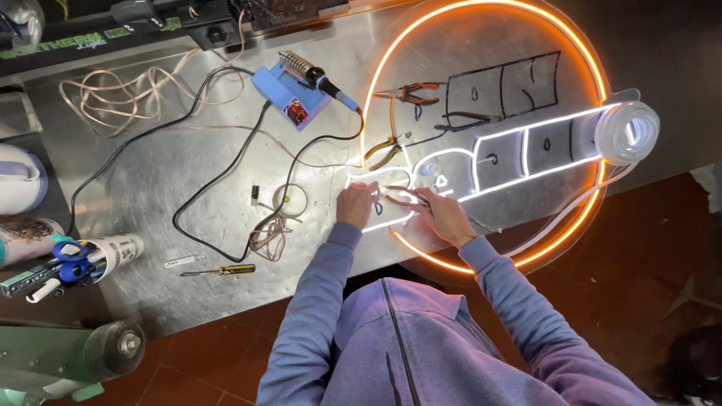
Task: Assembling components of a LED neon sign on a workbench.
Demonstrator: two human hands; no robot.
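A round clear sign panel (481, 53) lies on the metal table, ringed by a glowing orange light strip (391, 53). A glowing white light strip (526, 124) follows black outlines drawn across the panel and ends in a coiled roll (628, 131) at the right. My left hand (355, 204) presses on the white strip at the panel's lower left edge. My right hand (444, 214) rests beside it on the panel, fingers over the strip and over a thin tool. What it grips is unclear.
A blue soldering station (284, 94) with its iron (320, 77) stands at the back. Red-handled pliers (412, 92) and yellow-handled pliers (383, 149) lie on the panel. Black cables (218, 177), pale wire coils (128, 94) and a small screwdriver (222, 270) lie on the table (165, 173); tubes (75, 259) sit at the left.
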